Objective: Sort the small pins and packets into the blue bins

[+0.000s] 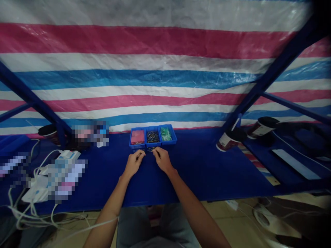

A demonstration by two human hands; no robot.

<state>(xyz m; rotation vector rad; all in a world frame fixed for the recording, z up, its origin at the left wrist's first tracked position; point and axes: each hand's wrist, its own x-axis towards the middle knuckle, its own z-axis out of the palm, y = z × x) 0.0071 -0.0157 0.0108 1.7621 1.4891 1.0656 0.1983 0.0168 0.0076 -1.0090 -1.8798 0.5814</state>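
Note:
Three small blue bins [174, 140] stand side by side in front of my hands. Pink flat pieces [137, 137] fill the left one, thin dark and brass-coloured screw-like pieces [153, 136] the middle one, and green and clear small pieces [166, 133] the right one. My left hand [134, 162] is closed in a pinch just below the left bin; what its fingertips hold is too small to make out. Also pinched, my right hand [162, 159] is below the middle bin, its fingertips beside a few loose screw-like pieces [150, 149] on the blue table. Whatever it grips is hidden.
White power strips and tangled cables [38, 187] lie on the table's left side, near a blurred patch. Dark cups with labels [229, 140] stand at the right by a blue frame post [248, 100]. A striped plastic sheet [155, 79] hangs behind the blue table [204, 165].

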